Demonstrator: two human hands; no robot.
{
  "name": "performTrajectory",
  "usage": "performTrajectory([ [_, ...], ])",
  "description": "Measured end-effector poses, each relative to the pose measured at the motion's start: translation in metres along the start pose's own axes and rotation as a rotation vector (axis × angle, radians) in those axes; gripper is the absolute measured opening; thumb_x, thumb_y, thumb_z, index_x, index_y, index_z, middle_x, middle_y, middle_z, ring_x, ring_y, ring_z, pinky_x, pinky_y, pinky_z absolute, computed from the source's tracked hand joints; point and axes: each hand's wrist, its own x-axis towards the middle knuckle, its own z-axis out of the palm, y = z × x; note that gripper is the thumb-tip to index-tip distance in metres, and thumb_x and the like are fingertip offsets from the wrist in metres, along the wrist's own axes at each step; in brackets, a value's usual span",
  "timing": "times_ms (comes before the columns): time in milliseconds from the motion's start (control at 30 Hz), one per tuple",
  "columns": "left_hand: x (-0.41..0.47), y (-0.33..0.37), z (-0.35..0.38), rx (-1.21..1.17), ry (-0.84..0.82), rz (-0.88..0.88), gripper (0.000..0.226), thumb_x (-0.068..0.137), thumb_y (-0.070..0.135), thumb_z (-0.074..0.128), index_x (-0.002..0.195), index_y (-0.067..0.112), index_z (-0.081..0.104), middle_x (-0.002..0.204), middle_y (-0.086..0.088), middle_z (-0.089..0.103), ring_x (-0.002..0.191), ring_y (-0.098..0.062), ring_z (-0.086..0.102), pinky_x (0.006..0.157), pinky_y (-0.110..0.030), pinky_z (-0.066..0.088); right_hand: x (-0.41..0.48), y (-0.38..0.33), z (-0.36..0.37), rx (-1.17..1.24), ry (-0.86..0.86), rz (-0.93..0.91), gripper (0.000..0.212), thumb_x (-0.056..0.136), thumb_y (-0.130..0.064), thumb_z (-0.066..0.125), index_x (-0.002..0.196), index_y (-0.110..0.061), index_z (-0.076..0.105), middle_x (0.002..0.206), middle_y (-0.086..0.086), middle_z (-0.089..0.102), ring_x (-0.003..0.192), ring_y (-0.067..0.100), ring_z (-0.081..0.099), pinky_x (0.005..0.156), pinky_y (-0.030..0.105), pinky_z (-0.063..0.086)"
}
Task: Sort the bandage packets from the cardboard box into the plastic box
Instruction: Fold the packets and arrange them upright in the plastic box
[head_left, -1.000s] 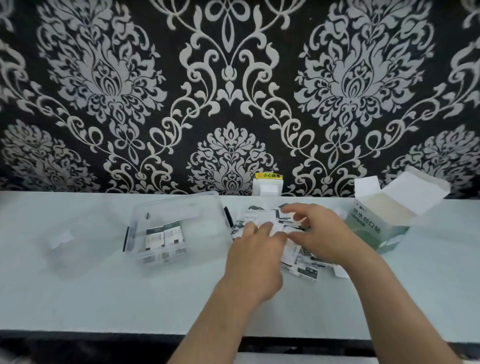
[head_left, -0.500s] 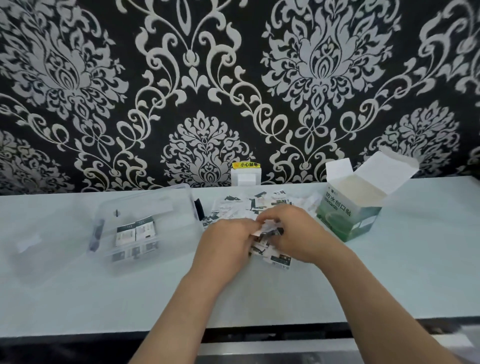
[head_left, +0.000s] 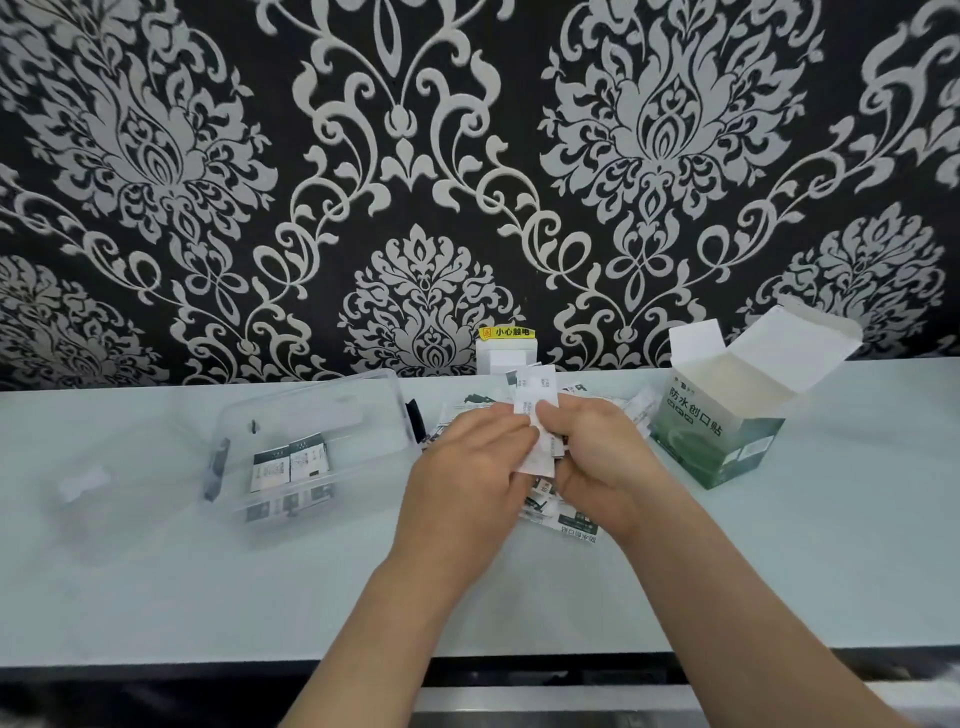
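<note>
Between both hands stands a small stack of white bandage packets (head_left: 536, 395), lifted off the table and upright. My left hand (head_left: 467, 478) pinches its left side and my right hand (head_left: 597, 457) grips its right side. Under and behind the hands lies a loose pile of packets (head_left: 574, 527) on the table. The clear plastic box (head_left: 311, 410) sits to the left with two packets (head_left: 291, 462) lying flat inside. At the right stands the green and white cardboard box (head_left: 722, 441), flaps open.
The clear lid (head_left: 83, 483) lies at the far left on the pale table (head_left: 779, 571). A white wall socket (head_left: 504, 356) with a yellow label sits at the wall behind the pile. The table's front edge runs close to my forearms.
Both hands gathered packets from the pile, closed on them and raised them as a stack. The view shifted a little to the right.
</note>
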Motion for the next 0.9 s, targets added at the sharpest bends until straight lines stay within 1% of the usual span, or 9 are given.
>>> performTrajectory([
  [67, 0.0, 0.0, -0.004, -0.019, -0.03, 0.02, 0.031, 0.082, 0.022, 0.05, 0.1, 0.013, 0.074, 0.106, 0.004, 0.072, 0.105, -0.02, 0.062, 0.092, -0.027, 0.045, 0.001, 0.001, -0.003, -0.054, 0.014, -0.025, 0.02, 0.096, 0.003, 0.046, 0.099, 0.008, 0.066, 0.085, 0.017, 0.071, 0.065, 0.02, 0.069, 0.053, 0.026, 0.054],
  [167, 0.0, -0.002, -0.009, -0.02, -0.008, 0.054, 0.029, 0.086, 0.023, 0.049, 0.093, 0.012, 0.075, 0.099, 0.003, 0.073, 0.097, -0.019, 0.063, 0.086, -0.024, 0.046, 0.002, 0.003, -0.003, -0.105, 0.039, -0.033, 0.012, 0.092, 0.003, 0.056, 0.094, 0.006, 0.068, 0.076, 0.015, 0.07, 0.058, 0.019, 0.065, 0.05, 0.025, 0.052],
  [300, -0.001, -0.006, -0.01, -0.024, 0.049, 0.005, 0.028, 0.082, 0.024, 0.05, 0.089, 0.011, 0.074, 0.099, 0.0, 0.072, 0.099, -0.012, 0.054, 0.085, -0.022, 0.044, 0.003, 0.002, -0.003, -0.089, -0.012, -0.01, 0.023, 0.097, -0.005, 0.049, 0.104, 0.012, 0.064, 0.088, 0.021, 0.069, 0.071, 0.023, 0.066, 0.062, 0.031, 0.058],
  [400, 0.0, -0.006, -0.012, -0.034, 0.055, -0.056, 0.027, 0.077, 0.025, 0.054, 0.09, 0.01, 0.072, 0.104, -0.004, 0.072, 0.103, -0.012, 0.053, 0.089, -0.02, 0.039, 0.001, 0.002, -0.001, -0.125, -0.069, -0.01, 0.023, 0.096, 0.001, 0.048, 0.107, 0.015, 0.062, 0.086, 0.021, 0.067, 0.068, 0.023, 0.066, 0.061, 0.032, 0.059],
  [500, 0.0, -0.007, -0.013, -0.054, -0.008, -0.119, 0.036, 0.074, 0.026, 0.068, 0.107, 0.013, 0.069, 0.115, -0.003, 0.069, 0.112, -0.017, 0.059, 0.097, -0.023, 0.04, 0.0, 0.003, -0.001, -0.168, -0.054, -0.011, 0.02, 0.091, 0.003, 0.055, 0.106, 0.011, 0.065, 0.088, 0.018, 0.07, 0.07, 0.022, 0.068, 0.058, 0.03, 0.056],
  [600, 0.001, -0.007, -0.016, -0.082, -0.087, -0.177, 0.049, 0.077, 0.037, 0.072, 0.121, 0.017, 0.063, 0.127, 0.002, 0.063, 0.122, -0.015, 0.054, 0.103, -0.031, 0.043, 0.0, 0.003, -0.003, -0.215, -0.047, 0.004, 0.028, 0.087, -0.004, 0.065, 0.112, 0.008, 0.064, 0.102, 0.018, 0.069, 0.087, 0.027, 0.066, 0.059, 0.029, 0.055],
  [700, 0.002, -0.005, -0.017, -0.05, -0.12, -0.182, 0.056, 0.078, 0.039, 0.075, 0.127, 0.016, 0.06, 0.133, 0.003, 0.059, 0.128, -0.013, 0.049, 0.107, -0.022, 0.035, -0.002, 0.0, -0.004, -0.231, -0.091, 0.034, 0.025, 0.094, -0.009, 0.057, 0.106, 0.011, 0.066, 0.095, 0.021, 0.069, 0.08, 0.028, 0.066, 0.066, 0.032, 0.055],
  [800, 0.002, -0.001, -0.018, -0.048, -0.146, -0.161, 0.06, 0.081, 0.044, 0.071, 0.131, 0.015, 0.058, 0.138, 0.002, 0.055, 0.131, -0.012, 0.045, 0.106, -0.016, 0.026, -0.004, -0.003, -0.006, -0.206, -0.147, 0.048, 0.025, 0.097, -0.006, 0.049, 0.104, 0.012, 0.066, 0.093, 0.023, 0.068, 0.077, 0.028, 0.067, 0.076, 0.035, 0.056],
  [900, 0.002, 0.002, -0.017, -0.032, -0.143, -0.15, 0.058, 0.087, 0.043, 0.064, 0.136, 0.015, 0.052, 0.143, 0.001, 0.051, 0.135, -0.011, 0.041, 0.109, -0.015, 0.022, -0.005, -0.002, -0.005, -0.221, -0.094, 0.03, 0.018, 0.092, -0.001, 0.057, 0.101, 0.009, 0.069, 0.089, 0.02, 0.07, 0.074, 0.027, 0.067, 0.061, 0.03, 0.06],
])
